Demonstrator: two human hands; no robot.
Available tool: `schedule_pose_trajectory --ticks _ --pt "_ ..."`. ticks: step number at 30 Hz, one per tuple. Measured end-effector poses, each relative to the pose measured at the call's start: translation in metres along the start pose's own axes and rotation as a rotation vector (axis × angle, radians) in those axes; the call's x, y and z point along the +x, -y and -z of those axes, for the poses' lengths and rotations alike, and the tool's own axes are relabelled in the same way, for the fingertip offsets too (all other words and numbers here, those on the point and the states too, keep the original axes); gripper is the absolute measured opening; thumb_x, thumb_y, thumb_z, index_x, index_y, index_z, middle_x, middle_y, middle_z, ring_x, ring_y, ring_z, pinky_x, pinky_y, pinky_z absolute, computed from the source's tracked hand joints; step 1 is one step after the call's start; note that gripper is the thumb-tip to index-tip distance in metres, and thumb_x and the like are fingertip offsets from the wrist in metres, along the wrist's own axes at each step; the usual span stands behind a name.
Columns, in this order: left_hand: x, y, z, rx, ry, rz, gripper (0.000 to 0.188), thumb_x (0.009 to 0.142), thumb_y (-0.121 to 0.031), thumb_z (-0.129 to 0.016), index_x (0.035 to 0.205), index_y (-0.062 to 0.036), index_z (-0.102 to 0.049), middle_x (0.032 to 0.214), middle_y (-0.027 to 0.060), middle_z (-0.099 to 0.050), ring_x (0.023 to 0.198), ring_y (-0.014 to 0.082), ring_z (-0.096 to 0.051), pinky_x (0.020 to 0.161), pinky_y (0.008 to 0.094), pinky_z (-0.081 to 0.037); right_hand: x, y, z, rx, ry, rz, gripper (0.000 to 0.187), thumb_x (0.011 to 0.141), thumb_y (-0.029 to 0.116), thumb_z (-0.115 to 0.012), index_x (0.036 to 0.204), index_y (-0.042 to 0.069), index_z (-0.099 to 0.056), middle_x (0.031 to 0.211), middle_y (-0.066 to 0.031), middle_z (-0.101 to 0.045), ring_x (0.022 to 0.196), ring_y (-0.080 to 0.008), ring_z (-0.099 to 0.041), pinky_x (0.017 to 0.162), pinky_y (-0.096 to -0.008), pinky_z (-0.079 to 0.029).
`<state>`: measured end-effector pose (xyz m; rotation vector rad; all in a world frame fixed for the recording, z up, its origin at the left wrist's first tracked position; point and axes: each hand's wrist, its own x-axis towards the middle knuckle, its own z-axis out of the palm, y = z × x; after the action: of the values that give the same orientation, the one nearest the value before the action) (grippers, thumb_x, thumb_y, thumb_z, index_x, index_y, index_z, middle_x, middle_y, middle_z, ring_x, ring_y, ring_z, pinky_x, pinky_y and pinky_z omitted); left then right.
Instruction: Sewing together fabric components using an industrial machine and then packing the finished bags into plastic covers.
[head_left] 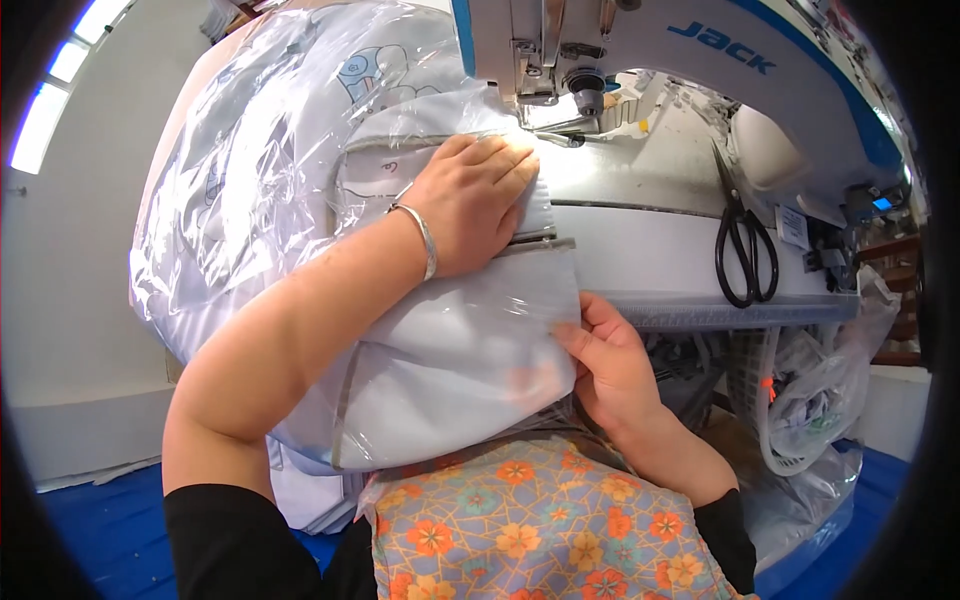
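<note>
A large pale fabric piece (pixel 430 390) under clear plastic film, with grey binding strips and a printed cartoon, spreads over the table and hangs toward my lap. My left hand (pixel 478 195) lies flat on it, fingers stretched together, their tips close to the sewing machine's needle area (pixel 540 95). Lower down, my right hand (pixel 605 355) pinches the right edge of the fabric between thumb and fingers. Some of its fingers are hidden behind the layer. The left palm hides the cloth beneath it.
The white and blue sewing machine (pixel 640 30) arches over the table's far side. Black-handled scissors (pixel 745 245) lie at the right, beside a clear ruler strip (pixel 720 310) along the front edge. Below hangs a white plastic basket (pixel 765 400) holding clear film.
</note>
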<state>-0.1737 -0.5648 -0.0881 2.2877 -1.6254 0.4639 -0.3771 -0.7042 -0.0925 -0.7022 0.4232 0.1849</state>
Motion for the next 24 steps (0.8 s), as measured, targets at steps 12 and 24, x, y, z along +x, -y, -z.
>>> schedule_pose_trajectory --ticks 12,24 --pt "0.006 0.001 0.006 0.020 0.113 0.026 0.040 0.084 -0.017 -0.062 0.121 -0.0025 -0.064 0.126 0.0115 -0.064 0.121 0.0243 -0.056 0.109 0.0442 -0.037 0.010 0.013 -0.006 -0.388 0.058 0.134 0.047 0.097 -0.001 -0.053 0.143 0.000 -0.044 0.113 -0.0092 -0.064 0.102 -0.0139 -0.061 0.092 -0.0281 -0.049" --pt "0.006 0.002 0.005 -0.059 0.044 0.005 0.041 0.080 -0.014 -0.062 0.118 -0.0002 -0.063 0.124 0.0134 -0.063 0.117 0.0270 -0.057 0.106 0.0439 -0.038 0.013 0.011 0.000 -0.385 0.103 0.128 0.033 0.098 -0.001 -0.053 0.131 -0.003 -0.056 0.111 -0.0057 -0.065 0.100 -0.0095 -0.060 0.091 -0.0254 -0.048"
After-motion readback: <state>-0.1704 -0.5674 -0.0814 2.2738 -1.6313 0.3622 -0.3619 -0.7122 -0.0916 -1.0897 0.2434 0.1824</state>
